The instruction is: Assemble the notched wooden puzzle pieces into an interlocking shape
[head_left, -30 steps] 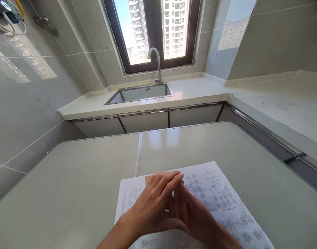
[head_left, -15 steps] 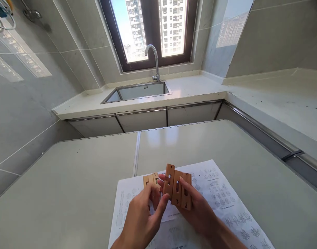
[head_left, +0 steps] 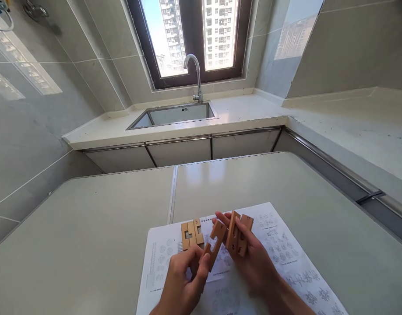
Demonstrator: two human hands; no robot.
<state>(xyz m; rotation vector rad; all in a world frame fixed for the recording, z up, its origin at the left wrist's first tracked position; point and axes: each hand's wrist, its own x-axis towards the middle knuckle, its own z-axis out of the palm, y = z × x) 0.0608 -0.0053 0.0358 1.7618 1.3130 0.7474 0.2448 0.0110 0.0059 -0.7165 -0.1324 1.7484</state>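
My left hand [head_left: 184,280] pinches one notched wooden puzzle bar [head_left: 214,247], tilted and drawn away from the others. My right hand [head_left: 253,260] grips two more notched wooden bars [head_left: 238,234] side by side, just right of the single one. Two or three further wooden pieces [head_left: 192,233] lie flat on a printed instruction sheet [head_left: 280,249], just beyond my left hand. Both hands hover low over the sheet at the near edge of the pale table [head_left: 99,232].
A seam [head_left: 172,192] runs across the tabletop. Beyond the table stand a counter with a steel sink [head_left: 174,116], a curved faucet [head_left: 196,76] and a window. A second counter [head_left: 358,127] runs along the right side, close to the table.
My hands, closed together over the pieces a second ago, have parted. The left hand has pulled one bar off the bundle held in the right hand, and the loose pieces on the sheet now show.
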